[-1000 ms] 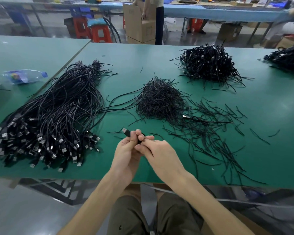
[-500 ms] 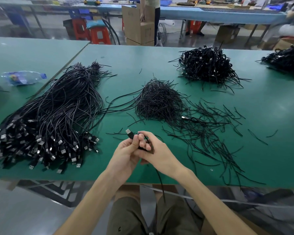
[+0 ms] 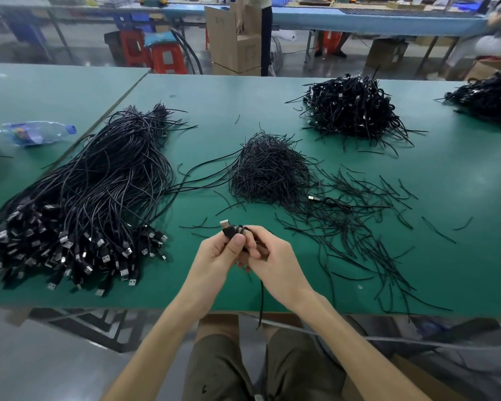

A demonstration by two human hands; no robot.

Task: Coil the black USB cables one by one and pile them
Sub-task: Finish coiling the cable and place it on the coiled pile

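Observation:
My left hand (image 3: 217, 253) pinches a black USB cable (image 3: 229, 229) just behind its silver plug, which points up and to the left. My right hand (image 3: 272, 261) curls round the cable's loops right beside it. One loose strand of that cable (image 3: 261, 302) hangs down past the table's front edge. A big bundle of uncoiled USB cables (image 3: 84, 198) lies at the left, plugs toward me. A pile of coiled cables (image 3: 353, 108) sits at the back right.
A heap of thin black ties (image 3: 269, 172) lies mid-table, with loose ties (image 3: 368, 227) scattered to the right. One more cable pile (image 3: 486, 96) is at the far right edge. A plastic bottle (image 3: 38, 133) lies on the left table. Cardboard boxes (image 3: 235, 44) and a standing person are behind.
My hands have drawn slightly toward me and the plug has risen. A loose strand now hangs below my right hand over the table edge.

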